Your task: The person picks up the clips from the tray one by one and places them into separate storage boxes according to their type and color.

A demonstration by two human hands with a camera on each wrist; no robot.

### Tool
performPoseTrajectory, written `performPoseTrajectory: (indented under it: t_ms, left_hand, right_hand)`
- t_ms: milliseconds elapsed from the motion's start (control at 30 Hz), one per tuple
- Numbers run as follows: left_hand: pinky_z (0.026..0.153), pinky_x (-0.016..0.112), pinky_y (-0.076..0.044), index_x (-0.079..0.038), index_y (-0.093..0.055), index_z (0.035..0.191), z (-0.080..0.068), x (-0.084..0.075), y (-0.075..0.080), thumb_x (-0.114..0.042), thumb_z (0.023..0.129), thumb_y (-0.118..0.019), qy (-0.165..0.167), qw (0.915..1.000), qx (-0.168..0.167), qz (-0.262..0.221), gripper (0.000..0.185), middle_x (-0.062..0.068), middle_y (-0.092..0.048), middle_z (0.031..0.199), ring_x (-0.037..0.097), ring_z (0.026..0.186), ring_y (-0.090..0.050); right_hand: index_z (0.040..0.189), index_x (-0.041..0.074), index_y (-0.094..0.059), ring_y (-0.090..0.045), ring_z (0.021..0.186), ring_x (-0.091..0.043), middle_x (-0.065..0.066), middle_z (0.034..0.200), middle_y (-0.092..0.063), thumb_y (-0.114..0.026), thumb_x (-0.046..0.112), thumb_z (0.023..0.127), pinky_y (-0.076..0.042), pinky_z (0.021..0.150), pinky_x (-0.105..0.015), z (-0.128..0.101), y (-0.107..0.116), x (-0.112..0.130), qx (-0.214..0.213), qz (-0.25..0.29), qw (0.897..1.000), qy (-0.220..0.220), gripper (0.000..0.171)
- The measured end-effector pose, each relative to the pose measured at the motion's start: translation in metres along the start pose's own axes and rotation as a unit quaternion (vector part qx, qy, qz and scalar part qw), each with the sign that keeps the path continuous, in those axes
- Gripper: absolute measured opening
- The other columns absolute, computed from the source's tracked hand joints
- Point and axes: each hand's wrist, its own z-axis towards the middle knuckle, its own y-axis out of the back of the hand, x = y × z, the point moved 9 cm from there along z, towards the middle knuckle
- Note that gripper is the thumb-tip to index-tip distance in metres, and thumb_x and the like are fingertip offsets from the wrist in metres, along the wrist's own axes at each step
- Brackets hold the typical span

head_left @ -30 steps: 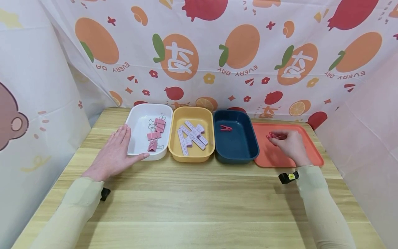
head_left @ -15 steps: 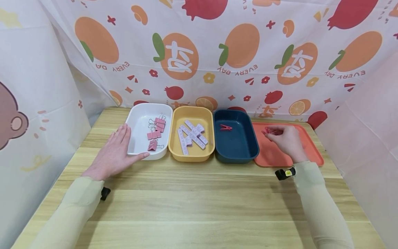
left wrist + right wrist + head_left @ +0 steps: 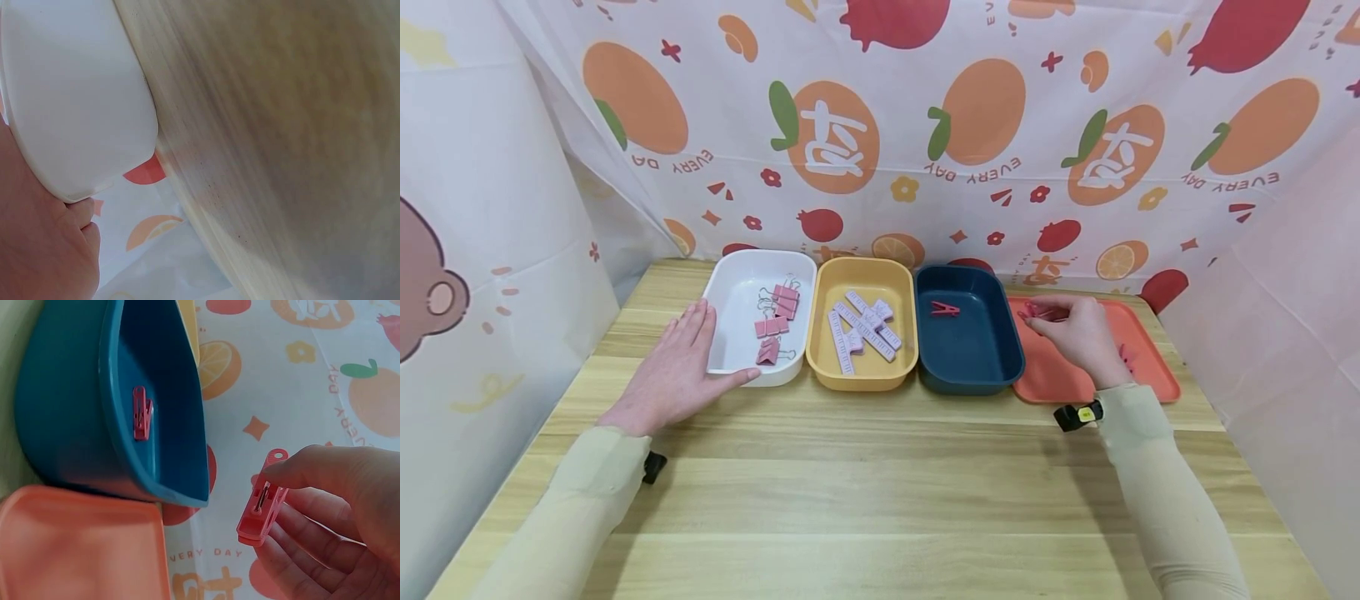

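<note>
My right hand [image 3: 1078, 333] pinches a pinkish-red clothespin [image 3: 262, 503] between thumb and fingers, over the left part of the orange tray [image 3: 1150, 385]. Another clothespin [image 3: 945, 309] of that colour lies inside the dark blue bin [image 3: 970, 387], just left of this hand. On the tray, partly hidden behind the right wrist, is something small and pink-red [image 3: 1125, 358]. My left hand [image 3: 673, 367] rests with straight fingers along the left rim of the white bin [image 3: 718, 283], its thumb at the front edge. Several pink binder clips [image 3: 772, 326] lie in that bin.
Between the white and blue bins stands a yellow bin [image 3: 862, 382] holding lilac ruler-shaped clips [image 3: 865, 330]. All the bins and the tray form a row along the back of the wooden table [image 3: 865, 492]. A fruit-print cloth [image 3: 902, 200] hangs right behind them.
My right hand has moved left across the tray with the clothespin, toward the blue bin, uncovering the small pink-red thing on the tray. The left hand has stayed in place.
</note>
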Motion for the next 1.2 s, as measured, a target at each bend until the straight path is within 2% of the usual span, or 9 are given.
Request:
performPoseTrajectory:
  t_ms: [500, 933, 1200]
  left_hand:
    - [0.123, 0.055, -0.002, 0.009, -0.002, 0.158, -0.001, 0.001, 0.000, -0.076, 0.089, -0.055, 0.008, 1.0000, 0.004, -0.002, 0.122, 0.027, 0.003, 0.166, 0.043, 0.152, 0.000]
    - [0.122, 0.056, -0.003, 0.009, -0.003, 0.158, 0.000, 0.000, 0.002, -0.076, 0.089, -0.056, 0.004, 1.0000, -0.002, -0.002, 0.121, 0.027, 0.003, 0.166, 0.044, 0.152, -0.001]
    - [0.122, 0.056, -0.002, 0.009, -0.003, 0.158, 0.000, 0.000, 0.001, -0.076, 0.089, -0.056, 0.008, 1.0000, 0.004, -0.004, 0.122, 0.027, 0.003, 0.166, 0.043, 0.152, -0.001]
  right_hand:
    - [0.124, 0.006, -0.073, -0.067, 0.093, -0.027, -0.012, 0.110, -0.072, -0.077, 0.021, 0.094, -0.059, 0.075, -0.031, 0.006, -0.014, 0.018, 0.017, 0.001, 1.000, 0.005, 0.034]
    - [0.121, 0.006, -0.075, -0.067, 0.088, -0.024, -0.010, 0.105, -0.074, -0.078, 0.019, 0.093, -0.059, 0.072, -0.032, 0.015, -0.017, 0.038, 0.019, -0.004, 0.998, 0.054, 0.031]
    - [0.122, 0.007, -0.075, -0.067, 0.091, -0.022, -0.008, 0.107, -0.073, -0.078, 0.018, 0.093, -0.060, 0.075, -0.034, 0.020, -0.023, 0.049, 0.027, -0.005, 0.998, 0.054, 0.031]
